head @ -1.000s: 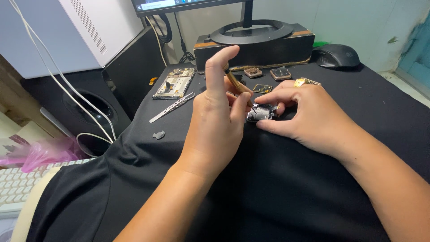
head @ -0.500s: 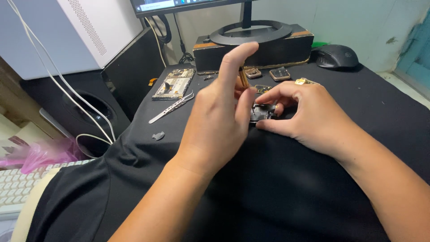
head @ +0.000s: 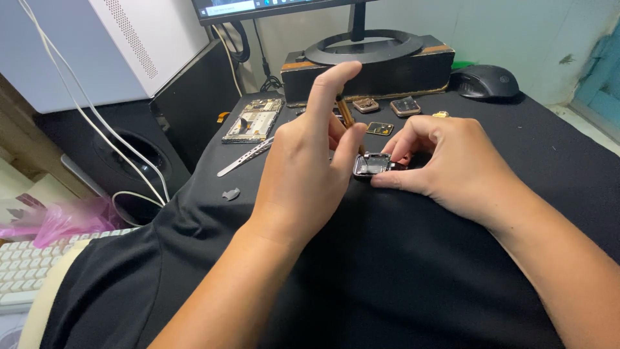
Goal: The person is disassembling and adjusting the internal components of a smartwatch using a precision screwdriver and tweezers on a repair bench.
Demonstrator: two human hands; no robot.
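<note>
Left hand (head: 303, 174) pinching a thin brown tool (head: 346, 116) between thumb and middle fingers, index finger raised straight up, tool tip angled down toward a small square case (head: 371, 165). Right hand (head: 455, 168) curled over that case, thumb and fingertips pinching its right edge and pressing it onto the black surface (head: 400, 271). Case between both hands, open face up, touching the left thumb's tip.

Just beyond the hands: three small square parts (head: 380, 128), some brown, some dark, lying flat and apart from each other. Farther beyond: a dark wooden box (head: 387, 71) carrying a monitor stand (head: 363, 46). Beyond the right hand, well apart: a black mouse (head: 487, 81). Left of the left hand: metal tweezers (head: 245, 157) lying slanted, a phone frame (head: 253, 121) past them, a small dark scrap (head: 230, 194) nearer. Far left, off the surface: a speaker (head: 129, 148), white cables (head: 84, 110), a white keyboard (head: 29, 271).
</note>
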